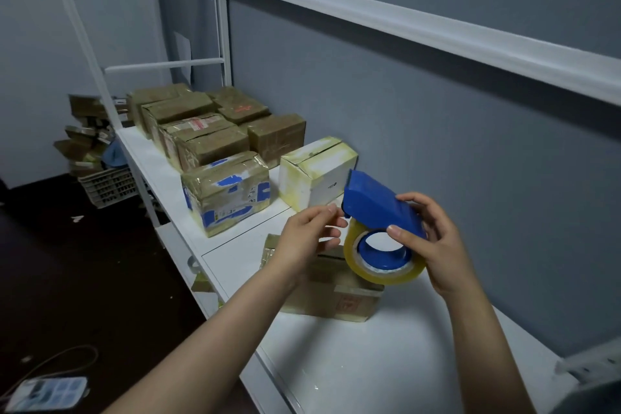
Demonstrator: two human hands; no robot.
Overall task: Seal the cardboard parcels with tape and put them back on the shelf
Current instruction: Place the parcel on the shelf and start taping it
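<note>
A blue tape dispenser (379,203) with a roll of clear yellowish tape (379,270) hangs above a flat brown cardboard parcel (339,296) on the white shelf (369,363). My right hand (433,245) grips the dispenser round its body, thumb on the near side. My left hand (309,235) is at the dispenser's front end, its fingertips pinched together at the cutter where the tape end comes out. Most of the parcel is hidden behind my hands and the roll.
Farther along the shelf stand a white box (316,171), a parcel with blue markings (228,191) and several brown taped parcels (201,124). A crate (111,186) and loose cardboard sit on the dark floor at left. A grey wall is close behind the shelf.
</note>
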